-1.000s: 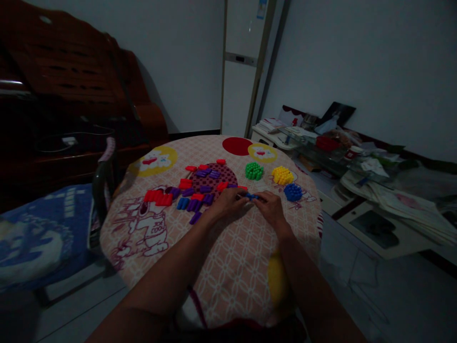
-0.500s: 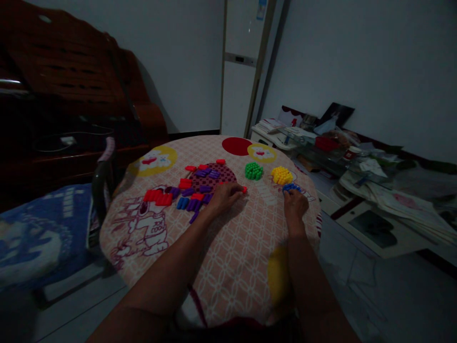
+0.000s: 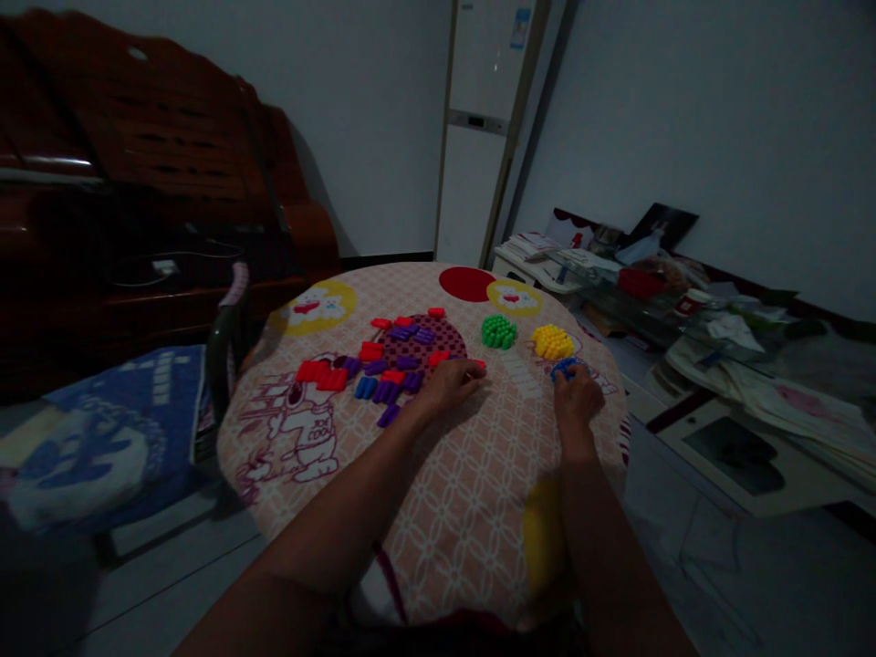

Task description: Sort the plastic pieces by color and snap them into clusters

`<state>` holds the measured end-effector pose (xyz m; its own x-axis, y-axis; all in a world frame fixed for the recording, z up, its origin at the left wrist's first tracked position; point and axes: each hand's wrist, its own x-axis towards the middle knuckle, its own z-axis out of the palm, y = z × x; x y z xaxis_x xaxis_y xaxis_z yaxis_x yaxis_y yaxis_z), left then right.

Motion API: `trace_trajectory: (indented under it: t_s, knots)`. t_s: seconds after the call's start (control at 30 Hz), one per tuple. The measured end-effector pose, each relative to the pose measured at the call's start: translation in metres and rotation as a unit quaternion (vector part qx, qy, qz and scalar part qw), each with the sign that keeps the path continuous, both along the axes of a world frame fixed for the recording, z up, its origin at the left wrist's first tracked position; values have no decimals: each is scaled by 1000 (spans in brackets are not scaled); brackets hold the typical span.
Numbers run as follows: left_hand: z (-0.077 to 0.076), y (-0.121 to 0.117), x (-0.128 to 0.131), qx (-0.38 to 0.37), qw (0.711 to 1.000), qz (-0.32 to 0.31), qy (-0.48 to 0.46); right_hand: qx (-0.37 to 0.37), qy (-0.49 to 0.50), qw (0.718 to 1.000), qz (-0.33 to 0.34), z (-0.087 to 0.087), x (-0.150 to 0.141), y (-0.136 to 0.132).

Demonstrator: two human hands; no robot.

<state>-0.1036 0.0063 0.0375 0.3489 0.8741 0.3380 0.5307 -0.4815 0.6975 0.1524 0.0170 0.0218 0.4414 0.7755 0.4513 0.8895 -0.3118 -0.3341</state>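
My left hand (image 3: 450, 387) is over the middle of the table, fingers pinched, with a small red plastic piece (image 3: 482, 364) at the fingertips. To the right, the closed fingers of my right hand (image 3: 578, 398) are on a bunch of blue pieces (image 3: 562, 368), which they partly hide. A yellow bunch (image 3: 553, 341) sits just beyond that hand, and a green bunch (image 3: 499, 331) stands further left. Left of my left hand lie loose short rods: red pieces (image 3: 321, 375), purple pieces (image 3: 387, 391) and a few blue pieces (image 3: 365, 389).
The round table wears a patterned cloth (image 3: 452, 493). A chair with a blue cover (image 3: 171, 401) stands at the left, before a dark wooden bench (image 3: 164, 137). Cluttered low furniture (image 3: 725, 365) lines the right wall. A tall white cabinet-like unit (image 3: 472, 182) stands behind.
The view has turned slightly left, so everything sits a little further right. Both hands stay at nearly the same spots on the table, left at the red piece, right at the blue bunch.
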Motion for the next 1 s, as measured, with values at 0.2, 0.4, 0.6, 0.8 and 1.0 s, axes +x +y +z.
trace_trajectory:
  t_s: [0.2,0.4,0.6,0.8,1.0]
  knots:
    - [4,9,-26,39,986,159,-17,66,15,997,43,-7,-2,1]
    - [13,17,-86,30,939,341,31,93,28,992,79,-9,-5,0]
    - [22,1,-151,-113,907,373,157,112,43,989,88,-13,-4,4]
    - [27,-9,-162,-227,907,251,250,135,50,985,95,-15,-3,6]
    - [22,-3,-148,-187,929,225,226,114,51,985,116,-14,-10,2]
